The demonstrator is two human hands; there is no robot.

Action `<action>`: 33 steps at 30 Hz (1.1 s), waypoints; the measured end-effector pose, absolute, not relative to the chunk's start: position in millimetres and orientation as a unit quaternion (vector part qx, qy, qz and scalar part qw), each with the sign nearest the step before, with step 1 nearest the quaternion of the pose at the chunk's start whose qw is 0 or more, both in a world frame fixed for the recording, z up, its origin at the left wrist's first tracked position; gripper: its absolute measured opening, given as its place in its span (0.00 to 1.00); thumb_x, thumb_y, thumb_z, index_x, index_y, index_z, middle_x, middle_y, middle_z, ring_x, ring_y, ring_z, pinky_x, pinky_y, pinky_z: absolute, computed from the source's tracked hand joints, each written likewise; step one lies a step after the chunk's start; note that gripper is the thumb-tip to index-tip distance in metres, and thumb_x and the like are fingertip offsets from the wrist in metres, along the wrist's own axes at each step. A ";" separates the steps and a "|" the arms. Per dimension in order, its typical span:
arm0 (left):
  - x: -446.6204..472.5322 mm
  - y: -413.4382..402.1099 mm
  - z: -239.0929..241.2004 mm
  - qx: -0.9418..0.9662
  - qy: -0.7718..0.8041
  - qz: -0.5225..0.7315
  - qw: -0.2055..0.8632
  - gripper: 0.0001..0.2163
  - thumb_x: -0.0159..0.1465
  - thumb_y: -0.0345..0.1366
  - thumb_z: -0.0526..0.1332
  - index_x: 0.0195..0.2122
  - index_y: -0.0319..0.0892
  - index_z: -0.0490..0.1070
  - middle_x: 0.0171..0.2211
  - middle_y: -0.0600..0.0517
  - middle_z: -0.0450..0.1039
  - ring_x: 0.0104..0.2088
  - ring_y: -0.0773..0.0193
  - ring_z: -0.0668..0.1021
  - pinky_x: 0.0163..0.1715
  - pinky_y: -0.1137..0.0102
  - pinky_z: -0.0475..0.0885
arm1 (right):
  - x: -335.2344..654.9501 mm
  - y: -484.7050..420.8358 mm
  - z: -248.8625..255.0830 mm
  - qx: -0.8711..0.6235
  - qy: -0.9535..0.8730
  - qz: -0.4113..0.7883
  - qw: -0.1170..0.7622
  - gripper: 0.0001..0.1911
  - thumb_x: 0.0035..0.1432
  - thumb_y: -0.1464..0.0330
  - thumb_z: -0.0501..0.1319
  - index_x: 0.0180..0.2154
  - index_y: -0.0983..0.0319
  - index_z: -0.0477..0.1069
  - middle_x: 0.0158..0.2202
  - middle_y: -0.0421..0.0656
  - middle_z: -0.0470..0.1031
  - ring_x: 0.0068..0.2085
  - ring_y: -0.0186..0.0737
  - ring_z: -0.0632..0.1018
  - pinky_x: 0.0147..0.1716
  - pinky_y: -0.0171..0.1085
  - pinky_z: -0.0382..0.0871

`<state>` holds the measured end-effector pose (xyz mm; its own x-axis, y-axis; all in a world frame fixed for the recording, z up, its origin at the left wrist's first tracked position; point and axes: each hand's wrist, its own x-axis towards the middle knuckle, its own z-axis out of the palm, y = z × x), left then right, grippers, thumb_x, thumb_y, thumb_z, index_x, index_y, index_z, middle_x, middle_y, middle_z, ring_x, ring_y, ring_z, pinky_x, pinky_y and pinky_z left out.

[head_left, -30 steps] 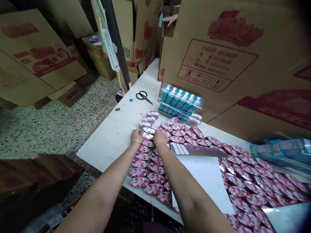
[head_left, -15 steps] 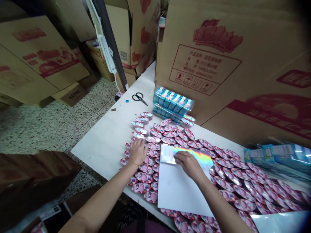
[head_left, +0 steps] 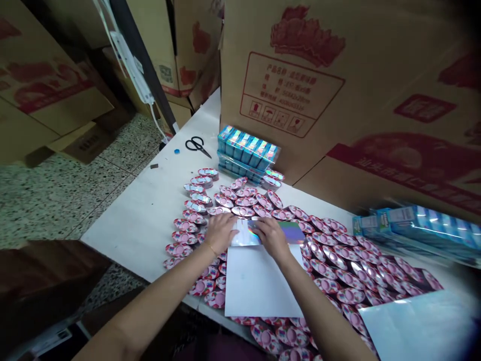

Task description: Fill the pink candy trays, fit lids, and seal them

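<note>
A white sheet (head_left: 259,286) lies over rows of pink-and-red oval pieces (head_left: 350,296), its top part folded over into a shiny rainbow-silver strip (head_left: 291,232). My left hand (head_left: 221,232) is at the strip's left end, with the thumb on the strip and the fingers curled at its edge. Across the strip's middle rests my right hand (head_left: 271,238), fingers bent and pressed together on the shiny surface. The undersides of both hands are hidden.
Black scissors (head_left: 198,146) and a blue cap (head_left: 177,151) lie on the white table (head_left: 128,220). Blue boxed packs (head_left: 246,150) stand at the back, with more packs (head_left: 417,225) at right. A large carton (head_left: 285,45) rises behind. Another silvery sheet (head_left: 417,321) is at front right.
My left hand has come off the oval pieces onto the left end of the shiny strip. My right hand stays on the strip, its fingers nearer the left hand. The whole view has shifted.
</note>
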<state>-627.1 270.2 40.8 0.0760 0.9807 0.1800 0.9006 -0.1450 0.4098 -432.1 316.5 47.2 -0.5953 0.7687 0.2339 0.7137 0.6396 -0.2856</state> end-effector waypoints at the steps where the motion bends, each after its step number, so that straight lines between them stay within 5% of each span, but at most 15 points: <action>1: -615.8 272.8 37.6 0.728 0.644 0.206 0.109 0.18 0.55 0.40 0.56 0.47 0.47 0.62 0.44 0.48 0.63 0.46 0.57 0.63 0.42 0.63 0.56 | -437.3 324.6 47.2 -0.421 -0.891 0.066 0.156 0.13 0.54 0.65 0.54 0.43 0.58 0.67 0.40 0.45 0.68 0.41 0.41 0.67 0.40 0.38 0.60; 5: -593.2 280.4 21.0 0.708 0.667 0.198 0.122 0.14 0.53 0.40 0.59 0.41 0.45 0.65 0.38 0.49 0.64 0.42 0.57 0.64 0.40 0.63 0.57 | -450.0 339.9 32.6 -0.399 -0.911 0.029 0.096 0.15 0.54 0.66 0.55 0.45 0.59 0.66 0.40 0.47 0.68 0.39 0.43 0.66 0.37 0.39 0.60; 17: -590.7 273.1 5.1 0.678 0.689 0.233 0.105 0.14 0.56 0.43 0.54 0.41 0.44 0.63 0.39 0.49 0.63 0.42 0.59 0.63 0.39 0.64 0.57 | -425.4 323.1 3.4 -0.325 -0.933 0.036 0.153 0.14 0.57 0.73 0.48 0.44 0.62 0.65 0.44 0.46 0.66 0.45 0.41 0.64 0.46 0.41 0.58; 24: -591.0 273.0 4.0 0.680 0.685 0.238 0.106 0.14 0.56 0.43 0.54 0.42 0.44 0.63 0.39 0.49 0.63 0.42 0.59 0.63 0.39 0.64 0.57 | -422.1 317.2 10.1 -0.357 -0.911 0.069 0.196 0.12 0.57 0.69 0.49 0.42 0.62 0.67 0.43 0.45 0.67 0.45 0.39 0.64 0.46 0.41 0.58; 33: -590.4 274.0 3.2 0.665 0.695 0.251 0.111 0.12 0.56 0.44 0.54 0.39 0.44 0.63 0.40 0.49 0.63 0.42 0.59 0.63 0.40 0.63 0.57 | -433.6 323.5 5.8 -0.408 -0.904 -0.023 0.125 0.17 0.57 0.65 0.49 0.48 0.62 0.63 0.44 0.47 0.66 0.44 0.44 0.63 0.41 0.42 0.58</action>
<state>-590.4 274.0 3.2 -0.0921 0.9795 0.1789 0.8679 -0.0091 0.4966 -433.6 323.5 5.8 -0.6357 0.7317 0.2460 0.7435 0.6661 -0.0600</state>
